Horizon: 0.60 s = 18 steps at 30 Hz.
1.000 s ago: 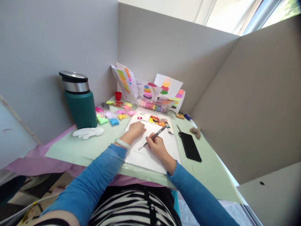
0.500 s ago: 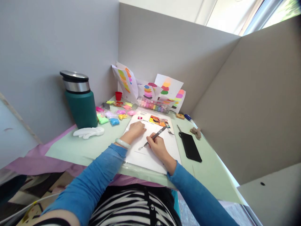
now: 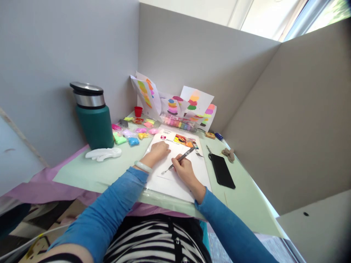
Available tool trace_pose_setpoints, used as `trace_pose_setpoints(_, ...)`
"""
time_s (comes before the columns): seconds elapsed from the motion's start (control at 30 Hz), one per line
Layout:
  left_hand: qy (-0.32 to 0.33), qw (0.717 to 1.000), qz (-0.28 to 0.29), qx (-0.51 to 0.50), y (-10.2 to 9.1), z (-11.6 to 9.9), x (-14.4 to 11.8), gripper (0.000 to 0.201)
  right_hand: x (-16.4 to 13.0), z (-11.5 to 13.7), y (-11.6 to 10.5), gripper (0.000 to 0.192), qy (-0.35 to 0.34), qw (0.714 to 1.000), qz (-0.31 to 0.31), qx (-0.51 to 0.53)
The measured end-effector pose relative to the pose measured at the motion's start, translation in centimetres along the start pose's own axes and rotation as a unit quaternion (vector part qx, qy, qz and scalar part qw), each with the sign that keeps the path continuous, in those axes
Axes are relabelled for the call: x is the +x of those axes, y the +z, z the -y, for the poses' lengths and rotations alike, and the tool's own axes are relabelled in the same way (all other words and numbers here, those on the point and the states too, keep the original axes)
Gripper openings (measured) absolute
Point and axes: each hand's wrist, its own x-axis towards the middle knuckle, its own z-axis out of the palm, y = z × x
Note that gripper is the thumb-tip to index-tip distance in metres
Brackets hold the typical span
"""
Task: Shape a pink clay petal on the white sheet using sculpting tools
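My right hand is closed round a dark pen, held slanting with its tip low and to the left. The tip is at or just above a small grey mark on a white sheet of paper; whether it touches I cannot tell. A thin line runs just below that mark. My left hand lies flat on the upper left of the sheet, holding nothing, with a pale bangle at the wrist. Above both hands, the sheet lies on a pad with a printed colour cover.
At left stand a green flask and a white plastic piece. Several coloured clay packets and a red cup lie behind. Painted papers lean at the back. A black phone and a brown lump are right.
My right hand and the pen have shifted very slightly to the right. My left hand and the paper have stayed in place.
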Motion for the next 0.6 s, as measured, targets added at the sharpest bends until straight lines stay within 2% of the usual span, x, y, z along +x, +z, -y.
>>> trace_pose_setpoints(0.6, 0.005, 1.0, -0.001, -0.002, -0.21, -0.07, -0.25, 0.038, 0.03, -0.3, 0.1, 0.024, 0.003, 1.0, -0.025, -0.011)
